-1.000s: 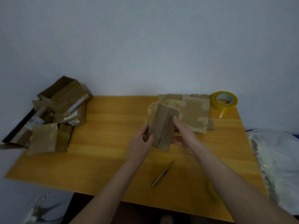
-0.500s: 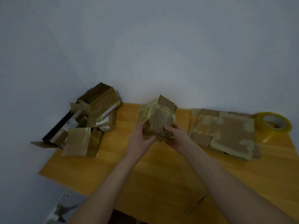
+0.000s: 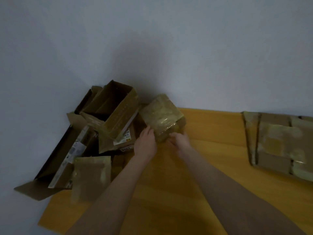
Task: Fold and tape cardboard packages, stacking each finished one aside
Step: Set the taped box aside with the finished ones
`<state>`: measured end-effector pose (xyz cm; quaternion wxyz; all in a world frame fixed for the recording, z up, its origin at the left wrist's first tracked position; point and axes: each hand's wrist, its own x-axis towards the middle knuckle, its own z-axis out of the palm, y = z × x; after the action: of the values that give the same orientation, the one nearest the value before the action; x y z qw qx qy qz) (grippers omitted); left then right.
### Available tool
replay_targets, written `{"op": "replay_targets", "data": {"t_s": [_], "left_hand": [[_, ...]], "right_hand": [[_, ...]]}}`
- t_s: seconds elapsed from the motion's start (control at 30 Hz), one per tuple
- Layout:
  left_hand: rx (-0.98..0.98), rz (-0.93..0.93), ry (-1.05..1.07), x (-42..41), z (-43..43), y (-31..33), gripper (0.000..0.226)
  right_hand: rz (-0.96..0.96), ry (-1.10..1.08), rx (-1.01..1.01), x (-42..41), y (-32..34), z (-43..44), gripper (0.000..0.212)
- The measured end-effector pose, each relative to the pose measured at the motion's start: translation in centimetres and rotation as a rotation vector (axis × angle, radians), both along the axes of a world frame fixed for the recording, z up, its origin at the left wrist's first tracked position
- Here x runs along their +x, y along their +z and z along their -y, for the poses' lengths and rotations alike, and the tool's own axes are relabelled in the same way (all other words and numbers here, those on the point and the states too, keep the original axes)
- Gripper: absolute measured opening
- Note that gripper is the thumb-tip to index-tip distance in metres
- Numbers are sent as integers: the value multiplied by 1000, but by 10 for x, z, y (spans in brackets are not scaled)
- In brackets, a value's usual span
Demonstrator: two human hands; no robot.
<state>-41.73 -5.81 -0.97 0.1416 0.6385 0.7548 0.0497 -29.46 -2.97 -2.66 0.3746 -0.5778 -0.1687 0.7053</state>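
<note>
Small brown cardboard package (image 3: 162,118): glossy clear tape wrap (creased, shiny); orange-yellow wooden surface (image 3: 194,167): smooth, satin.

This looks like a makeshift packing corner in a plain, dimly lit room. A bare pale grey-blue wall (image 3: 152,48) stands behind an orange-yellow wooden worktop (image 3: 203,167). At the worktop's left end lies a loose heap of brown cardboard boxes (image 3: 110,119), some open, some bearing white printed shipping labels (image 3: 126,135). A tape-wrapped brown cardboard package (image 3: 162,116) is just beside the heap. Flattened, tape-patched cardboard sheets (image 3: 277,141) lie to the right.
</note>
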Motion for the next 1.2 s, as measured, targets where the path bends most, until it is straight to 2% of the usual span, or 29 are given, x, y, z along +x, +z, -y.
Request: {"op": "replay_targets", "data": {"t_s": [0.07,0.33,0.37,0.53,0.67,0.87,1.2], "left_hand": [[-26,50,0,-8,2,-8,57],[67,73,83,-22,-2,-10,51],[73,61,66,-19,-4,-11,51],[75,13,-69,25,-10,-10,51],[11,-60,-181,79,-10,-12,57],[-20,-62,-262,189,10,-5,56],[-12,-3,-297,392,85,14,53]], "right_hand": [[18,31,52,-7,-5,-6,68],[205,316,60,-40,-4,-21,50],[290,350,90,-34,-3,-19,49],[1028,558,317,24,-1,-9,50],[1333,729,397,90,10,10,51],[1443,742,426,211,28,48,51],[1436,706,491,414,43,122,45]]}}
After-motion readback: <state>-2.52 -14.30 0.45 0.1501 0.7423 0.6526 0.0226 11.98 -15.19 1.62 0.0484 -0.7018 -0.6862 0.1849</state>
